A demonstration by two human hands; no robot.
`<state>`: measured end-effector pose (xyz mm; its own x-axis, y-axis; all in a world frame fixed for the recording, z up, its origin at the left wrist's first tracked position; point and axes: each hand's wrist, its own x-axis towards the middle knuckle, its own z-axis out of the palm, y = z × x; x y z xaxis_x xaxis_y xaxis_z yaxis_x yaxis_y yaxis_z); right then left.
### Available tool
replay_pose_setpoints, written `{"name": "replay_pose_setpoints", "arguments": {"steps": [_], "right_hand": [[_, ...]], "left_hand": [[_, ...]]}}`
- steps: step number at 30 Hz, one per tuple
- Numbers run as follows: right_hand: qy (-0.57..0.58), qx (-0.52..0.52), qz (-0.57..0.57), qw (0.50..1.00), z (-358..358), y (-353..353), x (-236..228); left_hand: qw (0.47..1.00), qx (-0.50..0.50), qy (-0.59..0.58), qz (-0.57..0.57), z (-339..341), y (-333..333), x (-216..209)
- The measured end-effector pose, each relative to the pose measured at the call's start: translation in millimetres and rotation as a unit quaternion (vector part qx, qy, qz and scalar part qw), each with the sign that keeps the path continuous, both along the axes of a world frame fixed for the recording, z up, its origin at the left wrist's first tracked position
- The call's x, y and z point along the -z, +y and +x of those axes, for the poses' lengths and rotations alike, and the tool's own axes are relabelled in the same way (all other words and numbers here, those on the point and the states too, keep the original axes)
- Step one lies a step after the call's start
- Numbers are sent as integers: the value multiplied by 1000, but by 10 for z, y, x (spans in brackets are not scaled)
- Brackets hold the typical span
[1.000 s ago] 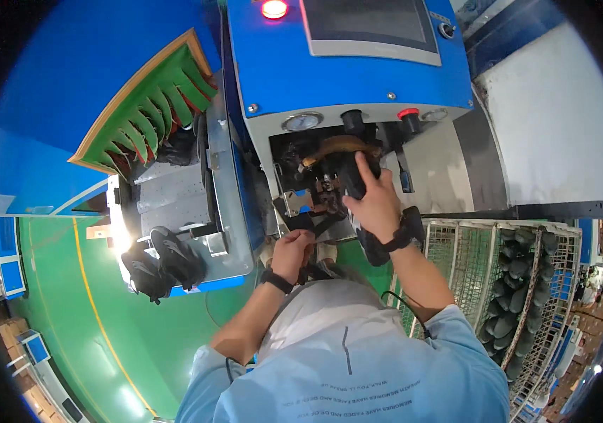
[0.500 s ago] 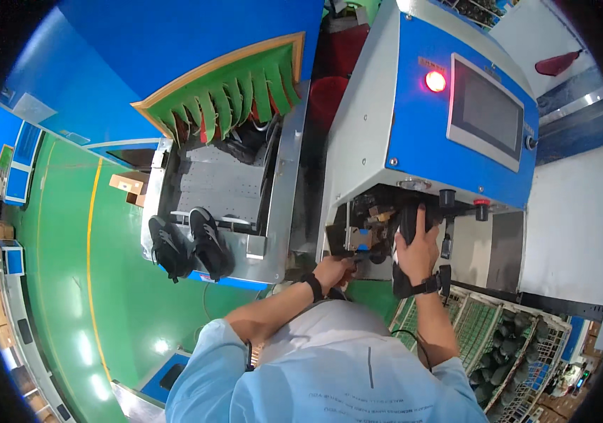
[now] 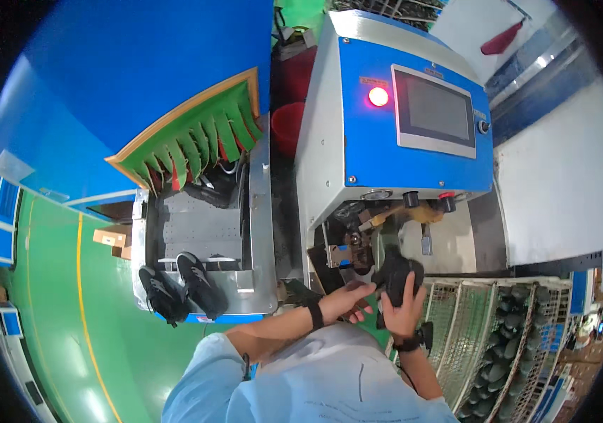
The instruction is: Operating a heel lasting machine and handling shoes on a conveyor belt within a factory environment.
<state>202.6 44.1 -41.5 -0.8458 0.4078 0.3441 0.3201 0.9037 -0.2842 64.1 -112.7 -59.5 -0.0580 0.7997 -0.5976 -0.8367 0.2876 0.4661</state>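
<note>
a black shoe [image 3: 394, 271] is held by the r. hand [image 3: 404, 308], w/ the fingers wrapped on it. it's held up in front of the blue & white machine [image 3: 414, 166], just below its front gap. the l. hand [image 3: 344, 302] is held out nr the shoe's l. side, w/ its fingers a bit apart; it can't be told if the shoe is touched by it. a red light [image 3: 378, 96] is lit on the machine, next to a dark screen [image 3: 434, 109]. two more black shoes [image 3: 201, 285] are set side by side on the nr end of a metal table [image 3: 265, 247] on the l., & green strips [image 3: 210, 141] are hung over its far end. on the r., a wire rack [image 3: 476, 338] is seen, w/ lots of dark grey things [image 3: 502, 345] in it.
</note>
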Motion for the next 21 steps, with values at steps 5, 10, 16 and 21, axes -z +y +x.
{"name": "replay_pose_setpoints", "arguments": {"steps": [5, 10, 16, 21], "right_hand": [[-154, -126, -105, 974, 636, -338, -791], [-63, 176, -525, 831, 639, 8, -478], [182, 39, -741, 646, -214, -163, 265], [169, 23, -608, 775, 804, 132, 2]], "left_hand": [[953, 155, -241, 97, 256, 60, 520], [972, 149, -174, 52, 272, -82, 137], [960, 148, 215, -101, 315, -136, 74], [956, 99, 274, -44, 321, -253, 441]]}}
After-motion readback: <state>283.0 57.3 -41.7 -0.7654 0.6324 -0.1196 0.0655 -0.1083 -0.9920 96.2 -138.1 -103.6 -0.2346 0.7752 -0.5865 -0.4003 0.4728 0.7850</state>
